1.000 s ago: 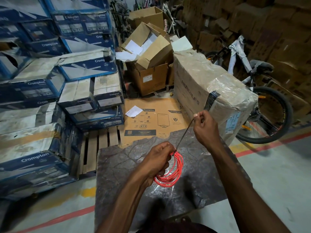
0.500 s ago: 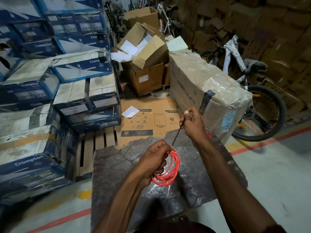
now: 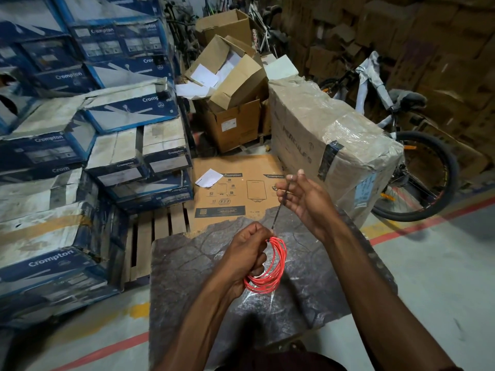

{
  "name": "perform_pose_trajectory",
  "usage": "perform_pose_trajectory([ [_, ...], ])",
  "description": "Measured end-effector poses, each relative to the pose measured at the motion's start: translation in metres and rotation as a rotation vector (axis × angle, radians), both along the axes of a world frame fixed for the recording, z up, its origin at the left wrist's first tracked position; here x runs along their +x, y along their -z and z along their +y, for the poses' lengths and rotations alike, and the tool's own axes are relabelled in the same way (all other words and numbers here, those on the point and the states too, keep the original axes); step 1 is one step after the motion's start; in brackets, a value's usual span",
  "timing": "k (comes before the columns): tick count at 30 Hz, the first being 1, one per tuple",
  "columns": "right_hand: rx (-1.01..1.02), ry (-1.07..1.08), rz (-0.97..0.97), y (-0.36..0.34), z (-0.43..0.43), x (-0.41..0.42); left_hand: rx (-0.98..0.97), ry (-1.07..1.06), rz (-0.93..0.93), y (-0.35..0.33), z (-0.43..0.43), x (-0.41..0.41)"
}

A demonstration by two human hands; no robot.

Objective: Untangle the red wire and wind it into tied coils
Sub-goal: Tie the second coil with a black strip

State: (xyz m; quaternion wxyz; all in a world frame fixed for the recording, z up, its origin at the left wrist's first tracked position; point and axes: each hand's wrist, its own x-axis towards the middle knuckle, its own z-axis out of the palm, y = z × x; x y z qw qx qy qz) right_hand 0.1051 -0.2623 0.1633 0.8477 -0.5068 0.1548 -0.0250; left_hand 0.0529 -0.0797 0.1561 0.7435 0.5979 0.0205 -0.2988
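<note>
right hand [image 3: 302, 199]: fingers uncurled, palm showing | dark tie [image 3: 280, 207]: shorter span to left hand [image 3: 247, 250] holding red wire [image 3: 270, 279]

— Kind of place?
— Warehouse or stockroom. Blue Crompton boxes [image 3: 126, 111] stacked beside a wooden pallet [image 3: 160, 226], brown cartons [image 3: 428, 36] piled high behind.
— More signs?
— Red line [image 3: 417, 226] painted across the concrete floor [image 3: 442, 277]; part-wrapped bicycle [image 3: 409, 99] stored.

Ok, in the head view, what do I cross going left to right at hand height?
Stacked blue boxes → wooden pallet → left hand, gripping the red wire coil → right hand, pinching a dark strand → bicycle wheel.
</note>
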Motion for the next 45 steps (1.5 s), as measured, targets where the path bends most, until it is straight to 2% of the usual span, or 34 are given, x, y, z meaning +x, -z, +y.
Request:
perform_pose_trajectory([
  [2,-0.017,-0.072,0.015,0.003,-0.001,-0.005,-0.004,-0.002,0.000,0.000,-0.001,0.000],
  [4,-0.137,-0.096,0.005,0.006,-0.002,-0.008,0.001,0.002,-0.002,0.001,0.000,0.001],
  [12,-0.632,0.127,-0.027,0.017,-0.004,0.000,0.045,0.010,-0.004,0.003,-0.002,0.001],
  [15,-0.745,0.208,-0.059,0.019,-0.002,0.006,0.058,-0.007,-0.012,0.000,-0.009,0.003],
  [22,-0.631,0.246,-0.035,0.023,-0.001,0.010,0.047,0.009,-0.020,-0.002,-0.014,0.004],
  [30,-0.515,0.214,-0.044,0.027,-0.025,-0.002,-0.190,-0.023,0.150,0.018,-0.017,0.010],
  [34,-0.418,0.078,0.019,0.031,-0.029,-0.015,-0.208,-0.098,0.109,0.028,-0.024,0.016],
  [40,-0.501,-0.188,0.022,0.030,-0.025,-0.046,-0.181,-0.173,0.077,0.035,-0.039,0.036],
  [45,-0.544,-0.172,-0.005,0.043,-0.040,-0.051,-0.167,-0.178,0.072,0.040,-0.053,0.044],
])
